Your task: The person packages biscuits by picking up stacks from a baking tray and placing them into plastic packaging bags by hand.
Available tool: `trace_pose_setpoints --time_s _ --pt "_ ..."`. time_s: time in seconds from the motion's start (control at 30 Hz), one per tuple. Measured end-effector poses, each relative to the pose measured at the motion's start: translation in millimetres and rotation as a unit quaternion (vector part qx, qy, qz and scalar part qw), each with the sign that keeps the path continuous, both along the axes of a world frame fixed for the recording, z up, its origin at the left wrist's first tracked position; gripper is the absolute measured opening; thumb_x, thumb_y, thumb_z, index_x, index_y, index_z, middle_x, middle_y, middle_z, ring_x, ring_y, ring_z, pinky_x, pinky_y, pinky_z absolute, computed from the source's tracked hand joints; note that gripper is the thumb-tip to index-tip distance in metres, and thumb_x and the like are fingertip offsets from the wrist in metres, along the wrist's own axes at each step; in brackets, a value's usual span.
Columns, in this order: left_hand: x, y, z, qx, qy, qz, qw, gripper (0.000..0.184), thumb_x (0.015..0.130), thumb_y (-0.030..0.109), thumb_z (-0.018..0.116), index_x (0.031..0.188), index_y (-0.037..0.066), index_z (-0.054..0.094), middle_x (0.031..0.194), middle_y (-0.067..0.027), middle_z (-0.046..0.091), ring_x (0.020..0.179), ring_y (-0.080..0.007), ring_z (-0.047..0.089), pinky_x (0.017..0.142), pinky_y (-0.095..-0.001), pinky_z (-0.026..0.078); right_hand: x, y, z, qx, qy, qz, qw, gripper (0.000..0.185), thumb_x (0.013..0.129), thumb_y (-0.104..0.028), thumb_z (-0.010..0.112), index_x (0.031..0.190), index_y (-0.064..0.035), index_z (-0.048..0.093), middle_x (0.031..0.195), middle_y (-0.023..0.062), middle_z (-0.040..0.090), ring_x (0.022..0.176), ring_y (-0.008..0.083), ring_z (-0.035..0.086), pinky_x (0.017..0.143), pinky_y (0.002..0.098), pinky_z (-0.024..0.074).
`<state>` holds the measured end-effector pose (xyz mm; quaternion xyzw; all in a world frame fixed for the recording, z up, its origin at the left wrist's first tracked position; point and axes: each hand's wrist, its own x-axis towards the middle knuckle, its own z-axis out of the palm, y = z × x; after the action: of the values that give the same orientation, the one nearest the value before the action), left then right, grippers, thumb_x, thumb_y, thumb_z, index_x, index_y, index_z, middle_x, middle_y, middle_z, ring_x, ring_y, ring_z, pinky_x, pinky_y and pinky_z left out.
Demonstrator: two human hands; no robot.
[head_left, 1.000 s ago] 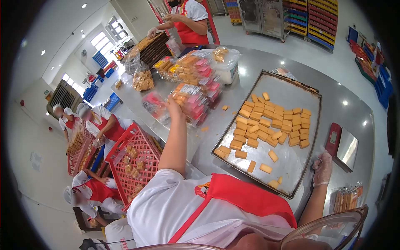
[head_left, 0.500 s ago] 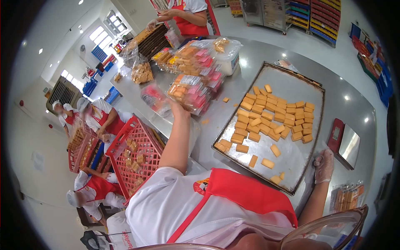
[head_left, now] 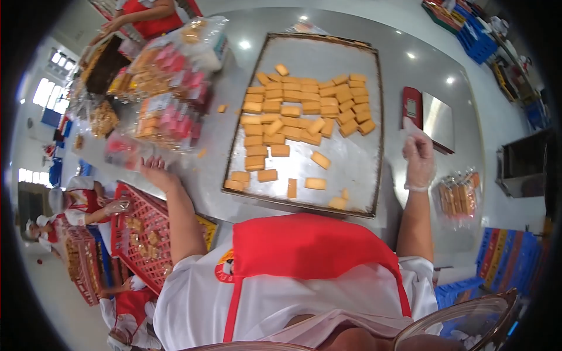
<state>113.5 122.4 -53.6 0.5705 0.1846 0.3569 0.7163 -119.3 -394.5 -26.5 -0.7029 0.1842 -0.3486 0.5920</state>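
Observation:
My bare left hand [head_left: 157, 172] is by the left table edge, palm up with its fingers apart. It lies right beside a clear plastic bag with pink print [head_left: 124, 151]; whether they touch I cannot tell. My right hand [head_left: 420, 161], in a clear glove, is held with fingers curled beside the scale [head_left: 413, 106]. A whitish translucent piece sticks up from those fingers, glove tip or plastic, I cannot make out which. Between my hands is a metal baking tray [head_left: 357, 199] with many rectangular golden biscuits [head_left: 301, 96], some in rows, several loose toward the near edge.
Packed biscuit bags [head_left: 170, 120] are piled at the table's left. A pack of biscuits [head_left: 458, 196] lies at the right. A red crate [head_left: 137, 234] with small packets stands below the left edge. Co-workers in red aprons [head_left: 153, 20] are across the table and at left.
My view has turned to the right. My left hand has come away from the piled packs, its fingers now showing. My right hand has moved up beside the scale.

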Motion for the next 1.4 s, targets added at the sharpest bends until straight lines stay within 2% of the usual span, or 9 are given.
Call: trace_pose_setpoints --time_s 0.07,0.13,0.2,0.5,0.87,1.0,1.03,1.17,1.4 --pt "-4 15 -12 -0.052 -0.036 -0.05 0.997 0.036 0.089 0.035 0.034 0.105 0.004 0.045 0.071 -0.0026 0.043 0.059 -0.0115 0.041 0.054 -0.0231 0.036 3 28 39 -0.313 0.063 0.014 0.947 0.016 0.077 -0.005 0.058 0.092 -0.0075 0.055 0.084 0.0045 0.057 0.072 0.0133 0.054 0.064 0.0241 0.0445" --pt "-5 6 -4 -0.05 -0.009 -0.057 0.997 0.032 0.09 0.029 0.034 0.095 0.001 0.047 0.064 -0.0008 0.04 0.055 -0.0102 0.037 0.05 -0.0216 0.034 24 50 65 -0.485 -0.021 0.104 0.868 0.024 0.072 0.001 0.058 0.093 -0.0096 0.057 0.094 0.006 0.059 0.08 0.0197 0.057 0.071 0.0282 0.0461" --pt "-3 1 -2 -0.021 -0.005 -0.07 0.997 0.031 0.091 0.027 0.034 0.094 0.0 0.048 0.065 -0.0013 0.041 0.055 -0.0104 0.038 0.05 -0.0216 0.034 47 61 67 -0.544 -0.046 0.176 0.819 0.028 0.07 0.002 0.055 0.095 -0.0125 0.057 0.103 0.0062 0.058 0.083 0.0245 0.056 0.072 0.0322 0.0464" --pt "-3 5 -6 -0.04 -0.018 -0.102 0.994 0.031 0.09 0.03 0.037 0.091 0.001 0.047 0.065 -0.002 0.043 0.056 -0.0106 0.04 0.051 -0.0217 0.034 117 99 74 -0.605 0.194 0.362 0.682 0.011 0.075 -0.01 0.053 0.086 -0.0118 0.053 0.084 0.0056 0.056 0.08 0.0264 0.053 0.066 0.0351 0.0447" --pt "2 4 -8 -0.017 0.002 -0.111 0.994 0.031 0.089 0.031 0.039 0.09 0.001 0.049 0.064 -0.001 0.044 0.056 -0.0097 0.041 0.051 -0.021 0.034 78 146 61 -0.547 0.111 0.4 0.727 0.008 0.07 -0.012 0.057 0.076 -0.0086 0.052 0.075 0.0085 0.053 0.069 0.0274 0.054 0.057 0.0368 0.046" --pt "3 4 -6 -0.027 0.004 -0.113 0.993 0.029 0.089 0.028 0.041 0.089 0.001 0.05 0.064 -0.0008 0.045 0.055 -0.0094 0.041 0.05 -0.0203 0.034 71 142 66 -0.559 0.078 0.379 0.733 0.031 0.072 -0.015 0.054 0.102 -0.0084 0.054 0.082 0.0107 0.055 0.076 0.0277 0.056 0.063 0.0367 0.0469" --pt "3 3 -6 -0.027 0.002 -0.113 0.993 0.029 0.089 0.028 0.041 0.089 0.001 0.05 0.064 -0.0008 0.045 0.055 -0.0093 0.041 0.05 -0.0203 0.034 74 136 73 -0.527 0.198 0.355 0.747 0.039 0.073 -0.013 0.053 0.112 -0.0145 0.051 0.084 0.0103 0.055 0.081 0.0267 0.055 0.065 0.0357 0.0465" --pt "1 3 -7 -0.013 -0.003 -0.116 0.993 0.028 0.089 0.028 0.041 0.089 0.001 0.05 0.063 -0.001 0.045 0.054 -0.009 0.041 0.048 -0.0204 0.034 80 124 62 -0.593 0.249 0.268 0.717 0.038 0.073 -0.011 0.053 0.111 -0.0168 0.052 0.087 0.0096 0.054 0.083 0.0254 0.054 0.067 0.0358 0.0454" --pt "2 6 -9 -0.027 -0.02 -0.12 0.992 0.027 0.089 0.027 0.042 0.087 0.001 0.05 0.063 -0.0012 0.045 0.054 -0.0091 0.042 0.05 -0.0202 0.034 49 101 61 -0.569 0.189 0.241 0.763 0.025 0.071 -0.005 0.055 0.094 -0.0113 0.054 0.075 0.01 0.051 0.067 0.028 0.053 0.056 0.0376 0.0428"
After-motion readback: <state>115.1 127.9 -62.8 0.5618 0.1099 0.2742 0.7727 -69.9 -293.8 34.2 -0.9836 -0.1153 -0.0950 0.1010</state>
